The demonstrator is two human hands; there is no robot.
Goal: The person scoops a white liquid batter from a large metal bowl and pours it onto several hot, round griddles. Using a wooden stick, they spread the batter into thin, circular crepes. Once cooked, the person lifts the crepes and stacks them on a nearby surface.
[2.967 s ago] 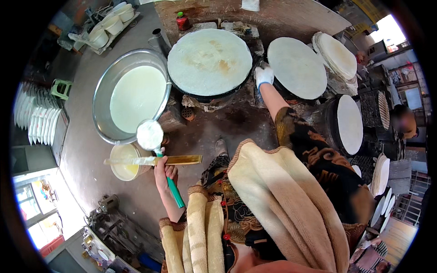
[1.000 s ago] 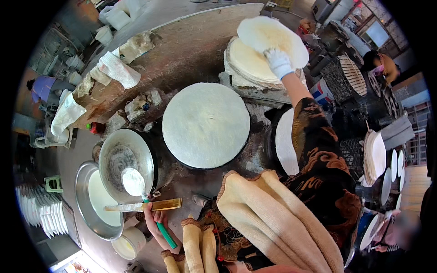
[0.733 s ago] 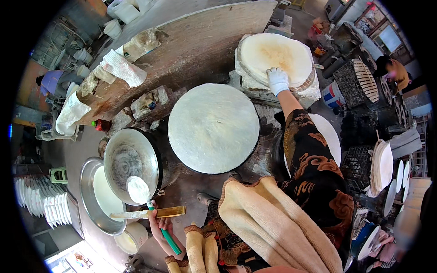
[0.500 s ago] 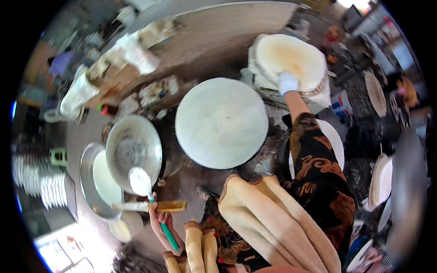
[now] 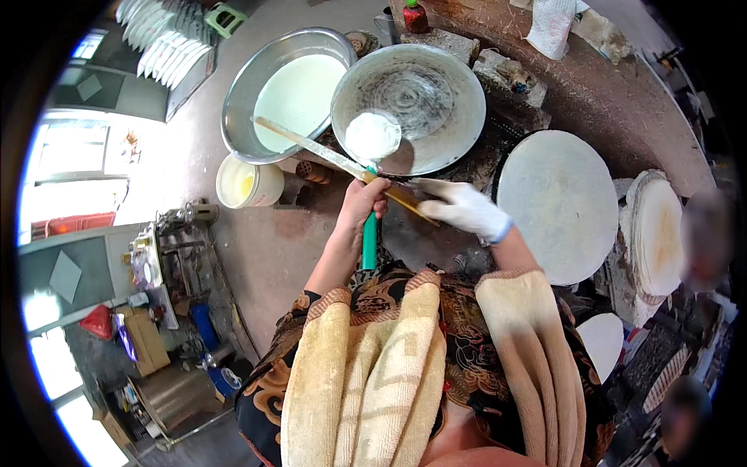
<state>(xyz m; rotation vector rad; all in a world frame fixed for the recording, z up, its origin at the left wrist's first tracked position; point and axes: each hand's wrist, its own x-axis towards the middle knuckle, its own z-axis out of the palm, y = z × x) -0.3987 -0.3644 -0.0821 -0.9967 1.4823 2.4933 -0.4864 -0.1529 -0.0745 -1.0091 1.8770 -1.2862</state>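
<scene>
My bare left hand is closed around a green-handled ladle and a long flat wooden stick, which cross each other in its grip. White batter coats the ladle's round head, which is over the near left part of a wide metal basin. One end of the stick reaches over a second metal basin of white batter. At its other end is my right hand in a white glove, fingers apart around the stick; whether they touch it I cannot tell.
A round griddle with a pale sheet over it stands on the right. Beyond it lies a stack of thin round flatbreads. A white bucket with yellowish liquid sits below the batter basin. Stacked white pieces stand far left.
My right hand has left the flatbread stack and come across to the stick's end. The view has swung left toward the basins. My left hand still holds the ladle and stick.
</scene>
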